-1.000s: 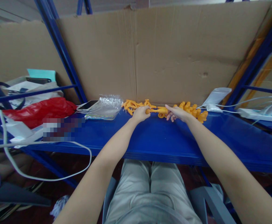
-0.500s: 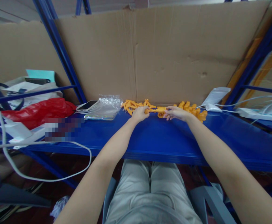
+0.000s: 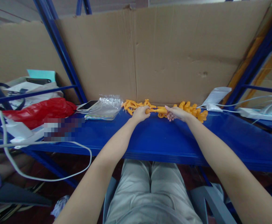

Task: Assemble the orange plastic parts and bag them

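Observation:
My left hand (image 3: 140,114) is closed round an orange plastic piece whose round end (image 3: 147,111) shows beside the thumb. Between the hands lies a narrow orange plastic part (image 3: 160,110), with a round ring-like orange piece (image 3: 161,115) just below it. My right hand (image 3: 177,114) is pinched at the right end of the narrow part, its lower fingers curled. Small orange branching pieces (image 3: 131,105) are heaped behind the left hand. Chunkier orange pieces (image 3: 192,109) sit in rows behind the right hand. The exact kind of these parts is too small to make out.
The blue shelf top (image 3: 164,140) ends at a front edge above my lap. Cardboard (image 3: 173,56) walls the back. On the left are a clear plastic bag (image 3: 108,109), a red bag (image 3: 44,110) and a looping white cable (image 3: 56,179). A whitish bag (image 3: 216,96) stands right.
My right hand has shifted slightly, its thumb and fingers drawing closer at the end of the narrow orange part. The left hand stays nearly in place.

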Action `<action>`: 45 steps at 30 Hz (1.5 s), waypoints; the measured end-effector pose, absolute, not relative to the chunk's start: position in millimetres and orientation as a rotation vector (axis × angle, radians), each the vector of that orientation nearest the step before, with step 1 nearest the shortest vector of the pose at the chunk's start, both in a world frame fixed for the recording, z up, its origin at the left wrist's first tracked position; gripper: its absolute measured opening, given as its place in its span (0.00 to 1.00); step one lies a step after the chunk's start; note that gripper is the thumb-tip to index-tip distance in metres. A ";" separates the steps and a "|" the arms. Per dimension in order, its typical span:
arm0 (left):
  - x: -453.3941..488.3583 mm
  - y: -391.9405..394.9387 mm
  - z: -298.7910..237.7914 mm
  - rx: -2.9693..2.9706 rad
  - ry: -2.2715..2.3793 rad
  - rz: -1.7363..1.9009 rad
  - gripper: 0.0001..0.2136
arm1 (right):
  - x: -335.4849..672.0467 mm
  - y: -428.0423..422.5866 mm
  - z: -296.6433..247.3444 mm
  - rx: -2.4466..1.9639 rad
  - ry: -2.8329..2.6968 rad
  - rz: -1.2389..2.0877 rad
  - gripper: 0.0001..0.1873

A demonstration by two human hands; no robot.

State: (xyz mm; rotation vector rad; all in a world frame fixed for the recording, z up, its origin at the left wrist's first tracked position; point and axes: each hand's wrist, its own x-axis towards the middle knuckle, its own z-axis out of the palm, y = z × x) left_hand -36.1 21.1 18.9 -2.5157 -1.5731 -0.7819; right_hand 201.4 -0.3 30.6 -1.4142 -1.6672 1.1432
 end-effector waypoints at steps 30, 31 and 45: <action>-37.9 23.3 16.6 -2.540 -1.538 -0.817 0.16 | 195.7 1.9 31.3 -1.388 -1.758 1.002 0.31; -37.6 23.6 16.5 -2.542 -1.539 -0.817 0.16 | 195.6 0.9 32.3 -1.395 -1.761 0.988 0.31; -36.6 22.8 17.1 -2.524 -1.515 -0.804 0.15 | 194.0 0.4 33.2 -1.417 -1.647 1.062 0.31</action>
